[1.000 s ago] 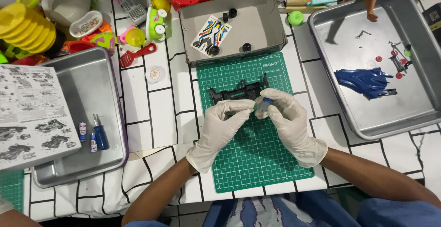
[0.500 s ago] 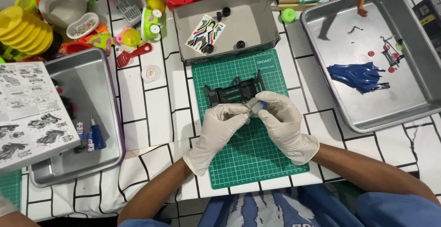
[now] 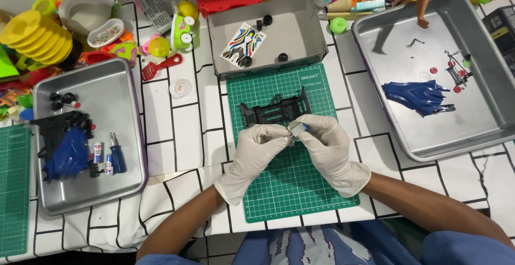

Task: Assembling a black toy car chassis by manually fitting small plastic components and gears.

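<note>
Head view: both gloved hands, left hand (image 3: pixel 256 155) and right hand (image 3: pixel 328 149), pinch a small blue-tipped motor (image 3: pixel 296 130) over the green cutting mat (image 3: pixel 289 190), just below the black chassis (image 3: pixel 276 112). Since earlier, they have drawn slightly nearer the mat's middle, grip unchanged.

At frame centre a cutting mat (image 3: pixel 289 190) bears a chassis (image 3: pixel 276 111), with an open box (image 3: pixel 266 37) above it, one metal tray (image 3: pixel 120 136) at the left and another tray (image 3: pixel 483 109) at the upper right.
</note>
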